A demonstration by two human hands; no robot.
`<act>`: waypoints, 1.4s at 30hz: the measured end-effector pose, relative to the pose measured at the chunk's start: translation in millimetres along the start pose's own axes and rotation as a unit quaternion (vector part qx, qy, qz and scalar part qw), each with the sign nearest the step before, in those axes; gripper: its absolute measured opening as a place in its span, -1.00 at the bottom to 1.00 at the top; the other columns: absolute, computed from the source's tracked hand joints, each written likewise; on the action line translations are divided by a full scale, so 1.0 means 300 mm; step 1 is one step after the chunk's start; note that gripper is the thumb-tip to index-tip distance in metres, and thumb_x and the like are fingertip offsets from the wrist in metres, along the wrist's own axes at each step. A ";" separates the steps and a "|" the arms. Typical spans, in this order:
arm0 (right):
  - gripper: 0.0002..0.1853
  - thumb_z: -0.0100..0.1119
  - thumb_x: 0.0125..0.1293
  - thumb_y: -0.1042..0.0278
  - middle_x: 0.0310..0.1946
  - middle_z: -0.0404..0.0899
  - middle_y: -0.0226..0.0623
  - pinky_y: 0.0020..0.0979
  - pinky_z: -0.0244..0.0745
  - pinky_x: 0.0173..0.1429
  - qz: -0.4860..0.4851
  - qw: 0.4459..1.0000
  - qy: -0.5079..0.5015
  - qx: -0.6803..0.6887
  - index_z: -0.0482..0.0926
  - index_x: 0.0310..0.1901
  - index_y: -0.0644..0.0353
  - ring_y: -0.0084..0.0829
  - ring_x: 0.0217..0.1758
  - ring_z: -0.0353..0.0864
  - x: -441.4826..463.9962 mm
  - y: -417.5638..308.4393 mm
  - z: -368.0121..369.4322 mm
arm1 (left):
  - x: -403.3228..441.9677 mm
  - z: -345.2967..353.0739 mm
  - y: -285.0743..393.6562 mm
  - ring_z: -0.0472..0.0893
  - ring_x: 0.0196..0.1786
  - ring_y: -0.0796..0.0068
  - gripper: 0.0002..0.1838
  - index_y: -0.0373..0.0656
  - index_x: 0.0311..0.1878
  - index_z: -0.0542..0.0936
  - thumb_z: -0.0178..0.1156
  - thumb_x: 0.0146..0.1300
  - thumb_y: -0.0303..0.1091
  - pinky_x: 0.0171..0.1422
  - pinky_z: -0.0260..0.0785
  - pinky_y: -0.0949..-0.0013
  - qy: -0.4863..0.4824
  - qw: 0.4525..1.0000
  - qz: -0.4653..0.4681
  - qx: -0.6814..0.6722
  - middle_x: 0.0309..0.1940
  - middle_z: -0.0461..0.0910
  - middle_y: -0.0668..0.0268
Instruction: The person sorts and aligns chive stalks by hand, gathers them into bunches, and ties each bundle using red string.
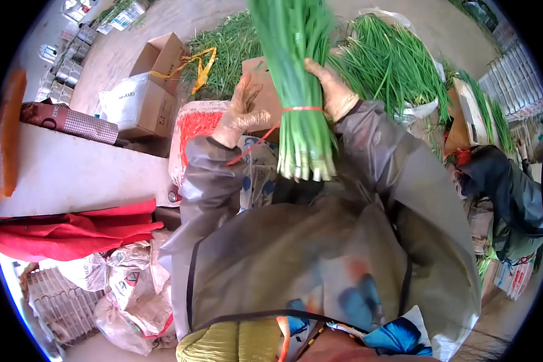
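Observation:
A large bunch of chives [301, 133] stands upright in front of my chest, cut white-green ends down and leaves reaching past the top of the view. A red tie [303, 108] circles its lower part. My right hand [333, 90] grips the bunch from its right side, with some fingers hidden behind the leaves. To the left of the bunch, my left hand [242, 113] is open with fingers apart, not closed on anything. A loose red strip [256, 145] slants from the bunch down over my left sleeve.
Loose greens [229, 54] and a heap of chives [392, 66] on white plastic lie ahead. Cardboard boxes [157, 72] and a bag of red ties [196, 130] are at left, beside a white surface [90, 163]. Another person [501, 193] is at right.

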State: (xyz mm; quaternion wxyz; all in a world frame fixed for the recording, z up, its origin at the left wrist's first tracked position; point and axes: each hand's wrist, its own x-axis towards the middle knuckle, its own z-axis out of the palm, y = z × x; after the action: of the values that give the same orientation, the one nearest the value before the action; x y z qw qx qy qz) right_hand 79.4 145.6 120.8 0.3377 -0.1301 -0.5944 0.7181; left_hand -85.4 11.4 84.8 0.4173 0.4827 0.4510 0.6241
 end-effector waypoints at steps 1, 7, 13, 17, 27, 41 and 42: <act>-0.54 0.28 0.04 0.26 -0.31 0.61 -0.14 -0.32 0.46 -0.08 0.113 0.982 -0.002 0.150 0.44 -0.01 0.22 -0.20 -0.23 0.60 0.053 0.004 0.015 | 0.062 0.050 0.068 0.23 0.28 0.34 -0.10 -0.25 0.32 0.07 0.37 -0.04 -0.32 0.32 0.10 0.27 -0.030 0.997 0.000 -0.072 0.24 0.21 0.23; -0.48 0.25 0.12 0.20 -0.09 0.51 -0.33 -0.46 0.40 0.03 -0.072 0.945 0.008 -0.318 0.35 0.07 0.23 -0.45 -0.09 0.51 0.172 0.114 -0.053 | 0.268 -0.030 -0.148 0.53 -0.05 0.37 -0.36 -0.20 0.04 0.45 0.43 -0.22 -0.61 0.10 0.38 0.28 0.128 0.989 0.069 0.035 -0.07 0.53 0.25; -0.46 0.25 0.09 0.14 0.00 0.47 -0.26 -0.39 0.37 0.10 -0.025 0.865 0.005 -0.501 0.37 0.09 0.15 -0.34 0.00 0.48 0.169 0.246 -0.193 | 0.275 0.041 -0.243 0.41 0.11 0.32 -0.34 -0.17 0.10 0.42 0.41 -0.17 -0.54 0.13 0.38 0.27 0.179 0.954 0.129 0.204 0.03 0.46 0.23; -0.44 0.26 0.07 0.10 0.06 0.43 -0.20 -0.34 0.35 0.15 -0.002 0.785 -0.080 -0.615 0.38 0.10 0.09 -0.27 0.05 0.46 0.238 0.241 -0.265 | 0.251 0.043 -0.100 0.36 0.19 0.32 -0.32 -0.07 0.24 0.26 0.28 0.02 -0.52 0.24 0.21 0.11 0.120 0.973 -0.017 -0.198 0.10 0.40 0.18; -0.02 0.30 -0.02 -0.16 0.06 0.41 -0.06 -0.38 0.37 0.09 0.098 0.964 -0.216 -0.120 0.09 0.27 0.37 -0.27 0.07 0.44 0.096 -0.055 0.144 | -0.028 0.023 -0.313 0.43 0.11 0.16 -0.48 -0.11 0.17 0.32 0.20 0.12 -0.37 0.23 0.29 0.00 0.213 0.811 0.010 -0.545 0.04 0.46 0.17; -0.57 0.23 0.13 0.42 -0.05 0.49 -0.27 -0.45 0.38 0.07 0.134 0.937 -0.257 -0.192 0.42 0.06 0.28 -0.45 -0.01 0.47 -0.107 0.126 0.143 | -0.619 -0.184 -0.106 0.34 0.16 -0.01 -0.41 -0.16 0.14 0.35 0.26 0.06 -0.15 0.15 0.33 -0.10 0.321 0.594 0.295 -0.676 0.16 0.34 0.13; -0.55 0.24 0.13 0.41 -0.05 0.48 -0.27 -0.46 0.37 0.09 0.094 0.937 -0.261 -0.214 0.41 0.06 0.31 -0.45 0.00 0.46 -0.130 0.119 0.243 | -0.641 -0.170 -0.102 0.32 0.14 0.07 -0.37 -0.13 0.15 0.32 0.31 0.00 -0.20 0.18 0.29 -0.12 0.299 0.604 0.286 -0.681 0.11 0.35 0.19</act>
State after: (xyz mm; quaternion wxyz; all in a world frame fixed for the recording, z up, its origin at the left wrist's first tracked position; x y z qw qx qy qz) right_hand 53.5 62.4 97.9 0.0657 -0.0631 -0.7861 0.6113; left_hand -96.9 -173.1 5.2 0.2678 -0.0503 -0.1655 0.9478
